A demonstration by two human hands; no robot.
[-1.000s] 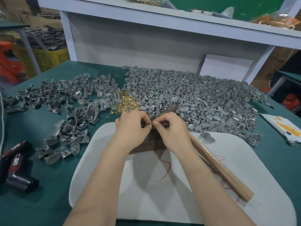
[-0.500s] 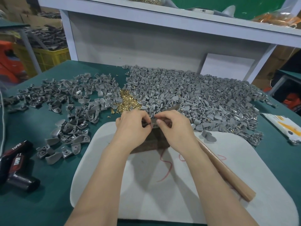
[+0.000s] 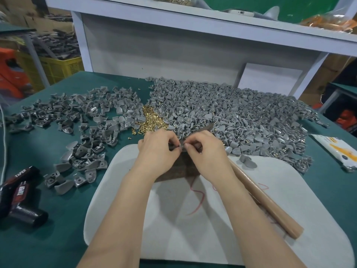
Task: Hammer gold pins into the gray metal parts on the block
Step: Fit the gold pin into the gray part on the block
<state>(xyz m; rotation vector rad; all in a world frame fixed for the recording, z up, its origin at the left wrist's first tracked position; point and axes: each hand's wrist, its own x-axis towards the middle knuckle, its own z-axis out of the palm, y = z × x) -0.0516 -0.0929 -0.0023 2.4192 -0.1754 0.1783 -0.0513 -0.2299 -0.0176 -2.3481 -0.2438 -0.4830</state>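
On the green tabletop, at the lower left of the frame, a black power tool lies below a scatter of gray metal parts. Toward centre, the heap of gold pins sits just above our left hand, whose curled fingers pinch a small gray part over the dark block at the upper edge of the white mat. Our right hand meets it, fingers curled on the same piece. Whether a pin is between them we cannot tell, as the knuckles hide it.

The risks, as we judge them:
- A pin seated crooked would bend or skip away under the blow.
- A part not flat on the block could kick out.
- Fingers kept close would sit in the path of the strike.

Right of centre, the hammer handle lies unheld across the mat, just beside the right wrist. A hasty reach for it could knock the piece askew. Above it, the mound of gray parts crowds the block's upper edge, and a slide could spill pieces onto the working face.
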